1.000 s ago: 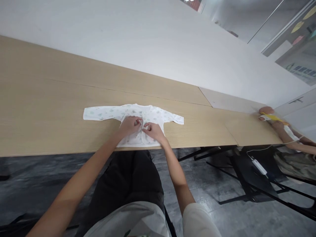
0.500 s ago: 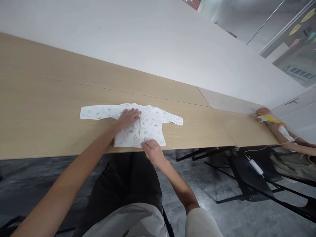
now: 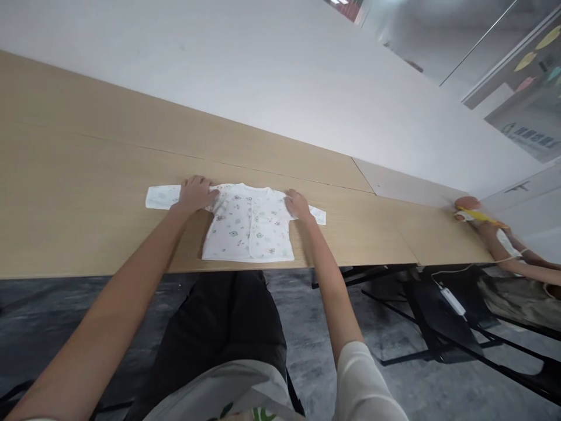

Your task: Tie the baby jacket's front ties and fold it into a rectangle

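A small white baby shirt [image 3: 248, 225] with a scattered coloured print lies spread on the wooden table, its neckline away from me and its hem close to the table's front edge. My left hand [image 3: 196, 193] rests on the left sleeve near the shoulder, fingers laid out over the cloth. On the opposite side, my right hand [image 3: 298, 204] lies on the right sleeve by the shoulder, its fingers stretched forward. Both cuffs stick out beyond my hands. The front opening runs down the middle of the shirt.
The wooden table [image 3: 87, 175] runs along a white wall [image 3: 210, 64]. At the far right, another person's arms [image 3: 499, 245] reach to a doll [image 3: 471, 207] in yellow and white clothing. Black folding chairs [image 3: 442, 316] stand below, with a white power strip [image 3: 453, 302] on one.
My left hand has moved left from the shirt's chest to the left sleeve. My right hand has left the hem and moved up to the right sleeve.
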### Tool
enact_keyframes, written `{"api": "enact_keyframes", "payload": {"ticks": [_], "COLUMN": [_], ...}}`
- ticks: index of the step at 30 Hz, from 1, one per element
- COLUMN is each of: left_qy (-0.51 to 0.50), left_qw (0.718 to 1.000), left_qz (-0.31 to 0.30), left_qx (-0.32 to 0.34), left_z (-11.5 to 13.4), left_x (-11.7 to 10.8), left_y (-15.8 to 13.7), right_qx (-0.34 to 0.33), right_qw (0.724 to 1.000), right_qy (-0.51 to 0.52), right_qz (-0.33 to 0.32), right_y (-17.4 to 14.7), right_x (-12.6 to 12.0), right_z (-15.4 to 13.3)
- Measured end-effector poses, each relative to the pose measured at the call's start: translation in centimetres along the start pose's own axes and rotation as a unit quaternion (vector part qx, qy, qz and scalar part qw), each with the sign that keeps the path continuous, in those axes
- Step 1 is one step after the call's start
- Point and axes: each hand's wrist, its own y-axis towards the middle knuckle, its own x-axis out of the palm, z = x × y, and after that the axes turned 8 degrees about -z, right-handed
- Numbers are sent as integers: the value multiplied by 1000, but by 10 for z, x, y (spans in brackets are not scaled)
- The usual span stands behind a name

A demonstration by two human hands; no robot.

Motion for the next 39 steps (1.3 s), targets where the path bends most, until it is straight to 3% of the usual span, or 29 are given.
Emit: {"api": "enact_keyframes", "payload": {"ticks": [3,6,12,14,16,17,19,22,25,28,30,35,39], "left_qy": [-4,-21,-105,-110,-100,-90,-81,-111,-108,-99,-100,-46,-4], "left_qw": [999,997,981,974,977,985,996,975,959,959,964,994,999], "left_qz": [-30,-66,-137,-178,-179,-147,-17,192,258,267,246,87,20], "left_qx": [11,16,88,91,55,27,-15,7,35,5,-29,-40,-39], "left_z": [-11,-20,-43,-46,-44,-41,-32,-17,-9,-12,-18,-30,-29], "left_x": [-8,-17,-39,-50,-66,-76,-98,-131,-149,-136,-111,-51,-39], "left_y": [3,7,17,22,28,31,37,38,30,15,4,-29,-58], "right_qx": [32,10,14,20,28,31,39,48,23,-16,-41,-128,-184], "right_qw": [999,999,986,986,991,994,999,987,963,955,960,952,941], "right_qy": [-15,-24,-27,-12,-6,-9,-32,-79,-116,-154,-195,-279,-281], "right_qz": [-26,-40,-165,-164,-131,-102,-18,134,241,253,197,6,-47], "right_y": [17,16,10,11,16,19,28,39,43,36,25,-16,-56], "right_x": [-4,-11,-42,-54,-70,-79,-101,-135,-153,-140,-118,-60,-34], "right_z": [8,13,25,29,30,29,25,18,14,19,25,41,51]}}
